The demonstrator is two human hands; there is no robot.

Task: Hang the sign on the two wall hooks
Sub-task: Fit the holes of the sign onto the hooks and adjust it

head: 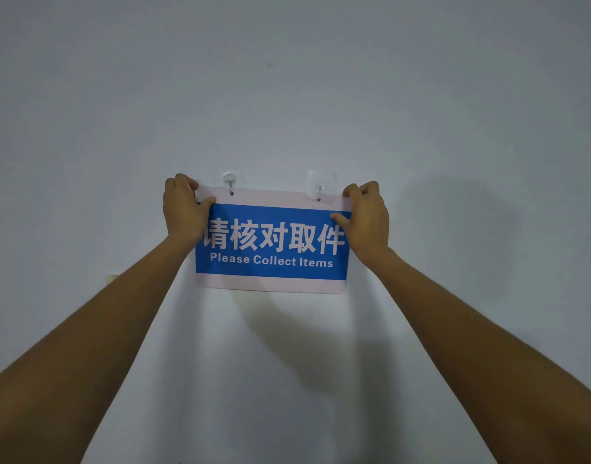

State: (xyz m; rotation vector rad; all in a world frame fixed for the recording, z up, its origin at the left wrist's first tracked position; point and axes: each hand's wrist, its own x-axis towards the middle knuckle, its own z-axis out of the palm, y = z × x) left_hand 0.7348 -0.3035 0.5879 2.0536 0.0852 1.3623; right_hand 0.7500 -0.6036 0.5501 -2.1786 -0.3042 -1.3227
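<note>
A rectangular sign (270, 242) with a blue panel, white Chinese characters and the words "Please Collect Items" lies flat against the wall. Its pale top strip reaches two clear adhesive hooks, the left hook (230, 183) and the right hook (319, 189). Each hook's metal prong shows in front of the strip at a small hole. My left hand (183, 209) grips the sign's top left corner, thumb on the front. My right hand (366, 217) grips the top right corner the same way. The sign tilts slightly down to the right.
The plain white wall (287, 95) fills the view. A small pale fitting (111, 278) pokes out at the left, just above my left forearm. Shadows of the sign and my arms fall below and to the right.
</note>
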